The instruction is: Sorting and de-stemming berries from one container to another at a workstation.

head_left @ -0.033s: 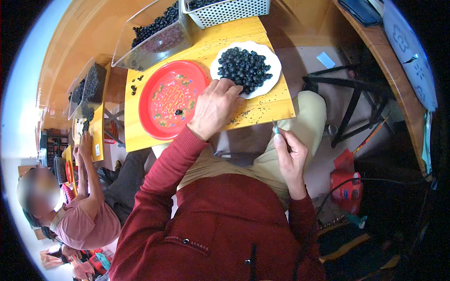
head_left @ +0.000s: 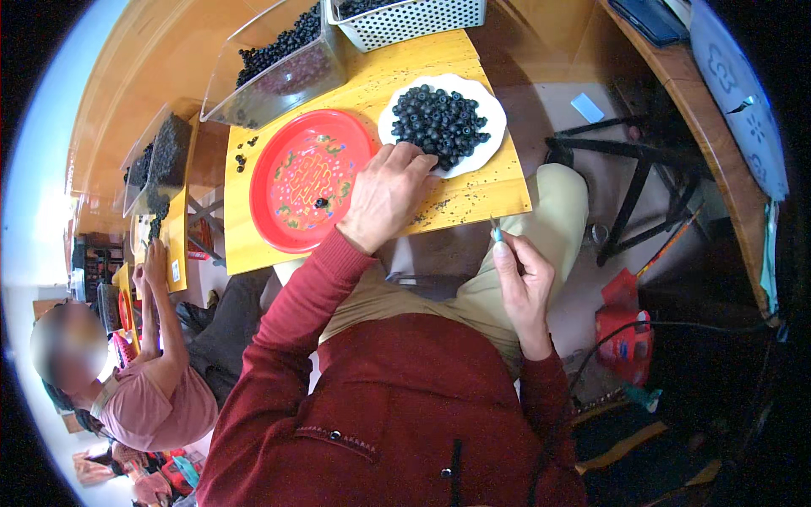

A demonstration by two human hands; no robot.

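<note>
My left hand (head_left: 390, 196) reaches over the near rim of a scalloped white plate (head_left: 492, 150) heaped with blueberries (head_left: 443, 122). Its fingers are bent together at the pile's near edge; whether a berry is between the fingertips is hidden. Left of it lies a round red plate (head_left: 274, 190) with a printed floral pattern and a small dark berry (head_left: 321, 203) on it. Just off the board's near edge, my right hand (head_left: 525, 283) is closed on a small pointed tool (head_left: 498, 233) with a light blue handle, tip upward.
Past the plates, a clear bin (head_left: 291, 91) of blueberries and a white perforated basket (head_left: 414, 28) stand on the yellow board (head_left: 241, 221). Dark crumbs and loose berries (head_left: 242, 157) dot it. At left a co-worker (head_left: 156, 406) handles berries. Black stool legs (head_left: 629, 203) stand at right.
</note>
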